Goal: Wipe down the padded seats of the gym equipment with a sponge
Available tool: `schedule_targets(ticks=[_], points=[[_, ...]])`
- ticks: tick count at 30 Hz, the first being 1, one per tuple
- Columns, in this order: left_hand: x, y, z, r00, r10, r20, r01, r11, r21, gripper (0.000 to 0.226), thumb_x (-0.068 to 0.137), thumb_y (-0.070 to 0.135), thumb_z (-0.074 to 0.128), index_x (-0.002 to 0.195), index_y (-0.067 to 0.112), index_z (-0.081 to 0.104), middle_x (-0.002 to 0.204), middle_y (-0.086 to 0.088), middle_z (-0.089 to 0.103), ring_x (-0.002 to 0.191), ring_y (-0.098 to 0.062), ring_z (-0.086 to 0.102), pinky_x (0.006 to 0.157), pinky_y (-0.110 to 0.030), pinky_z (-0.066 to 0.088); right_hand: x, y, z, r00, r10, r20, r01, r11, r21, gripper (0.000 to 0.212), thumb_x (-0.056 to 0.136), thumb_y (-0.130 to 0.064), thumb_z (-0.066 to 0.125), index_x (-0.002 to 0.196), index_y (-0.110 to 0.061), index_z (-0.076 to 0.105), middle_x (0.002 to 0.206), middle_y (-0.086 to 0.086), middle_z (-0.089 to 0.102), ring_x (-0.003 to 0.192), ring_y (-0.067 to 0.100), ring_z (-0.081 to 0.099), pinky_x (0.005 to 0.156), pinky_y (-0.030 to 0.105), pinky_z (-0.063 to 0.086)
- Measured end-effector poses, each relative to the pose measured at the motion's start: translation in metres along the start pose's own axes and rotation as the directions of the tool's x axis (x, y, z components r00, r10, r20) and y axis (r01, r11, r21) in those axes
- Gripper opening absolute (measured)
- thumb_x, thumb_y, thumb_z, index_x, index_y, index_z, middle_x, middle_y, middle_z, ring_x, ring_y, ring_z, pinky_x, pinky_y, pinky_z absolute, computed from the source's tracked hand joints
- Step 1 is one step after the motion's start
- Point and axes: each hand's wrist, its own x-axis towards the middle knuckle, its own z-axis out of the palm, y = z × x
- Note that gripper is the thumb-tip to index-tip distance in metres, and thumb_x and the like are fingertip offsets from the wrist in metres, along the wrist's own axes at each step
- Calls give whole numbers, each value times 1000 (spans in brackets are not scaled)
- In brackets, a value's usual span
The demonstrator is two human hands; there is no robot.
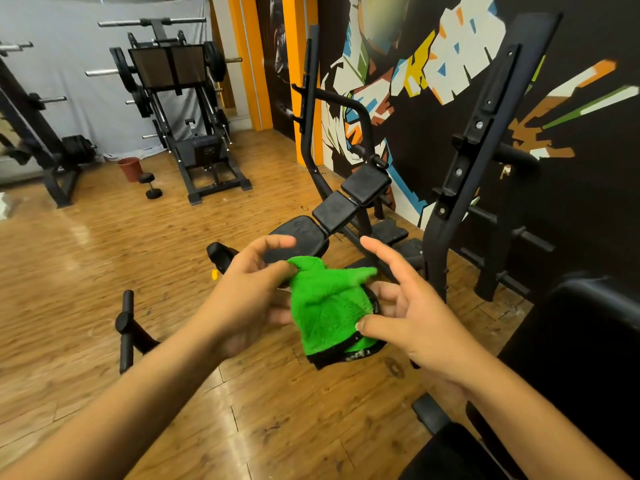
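Far left, a dark weight rack (pixel 38 133) stands against the grey curtain. A red bucket (pixel 130 169) and a black dumbbell (pixel 150 185) sit on the wooden floor (pixel 86 271) just beside it. Next along is the plate-loaded leg press (pixel 183 109), well back from me.

Closer in, a black bar with grips (pixel 126 327) sticks up below my left forearm. My left hand (pixel 242 299) is up in front of me, thumb and a finger pinching the top corner of the green sponge (pixel 325 306), the index finger lifted above it.

The sponge is fluffy with a black trim along its bottom edge. It hangs in the air between my two hands, above the floor and touching no pad. Just behind it is the padded bench (pixel 299 237), three black cushions in a row climbing toward the painted wall (pixel 415 64).

My right hand (pixel 426 323) has the sponge's other side: thumb pressed on the front of its lower edge, fingers tucked behind it, index finger pointing up and free. So both hands are close together, each holding the same sponge.

Further right, a black steel upright (pixel 464 174) with hooks rises in front of the mural. At the far right edge, a big black pad (pixel 581 341) sits close to my right arm.
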Motion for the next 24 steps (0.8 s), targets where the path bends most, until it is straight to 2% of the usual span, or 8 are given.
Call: schedule_targets(ticks=[3,6,8,10,14,17,20,24], points=[[17,-9,-6,936,-331,123,352,895,-273,38,99,-5,47,133,11,52,106,-14,74,63,-21,74,51,-36,62,-1,1,-3,998,-40,52,33,992,123,94,83,14,67,148,-48,39,118,32,64,109,50,63,99,56,52],[23,-21,-8,896,-392,211,442,834,-331,47,98,-2,46,145,2,46,119,-17,63,72,-23,76,53,-36,62,-1,5,0,997,-79,25,72,973,221,86,78,9,66,144,-44,48,121,27,66,105,43,67,95,52,57],[18,-20,-4,913,-327,245,398,848,-349,42,99,6,43,140,1,48,103,-17,70,66,-24,75,53,-35,62,0,10,1,995,-94,-23,96,956,276,79,77,9,63,141,-36,51,122,22,68,105,34,68,90,45,60],[6,-17,-1,946,-215,243,291,894,-342,36,98,15,46,133,12,52,93,-16,72,63,-25,71,51,-34,60,1,12,1,992,-118,-52,129,943,306,69,78,9,61,134,-32,57,125,20,68,110,34,67,93,46,58],[-18,-24,2,957,33,289,12,989,-151,46,86,26,66,130,39,58,119,-12,70,97,-32,70,83,-48,60,5,16,4,986,-144,-86,160,962,221,56,78,7,61,126,-22,63,127,8,69,114,26,67,94,38,57],[-19,-33,1,958,117,261,-92,990,-104,43,89,14,74,127,27,59,115,-14,73,99,-33,72,83,-48,60,10,21,9,995,-99,-22,101,986,135,62,84,15,61,134,-21,59,127,1,71,111,19,69,88,28,56],[-10,-39,-8,962,197,188,-195,980,-30,42,80,6,71,120,12,63,111,-13,75,96,-29,74,80,-35,61,18,23,11,999,-29,17,28,997,74,67,88,16,61,137,-28,56,126,-2,72,113,18,69,90,26,56],[6,-40,-31,955,240,175,-251,967,44,44,78,3,71,121,13,64,108,-9,77,96,-24,75,79,-27,59,47,27,20,1000,10,29,-11,1000,25,57,85,-17,69,139,-30,57,132,-6,69,123,15,64,101,32,53]])
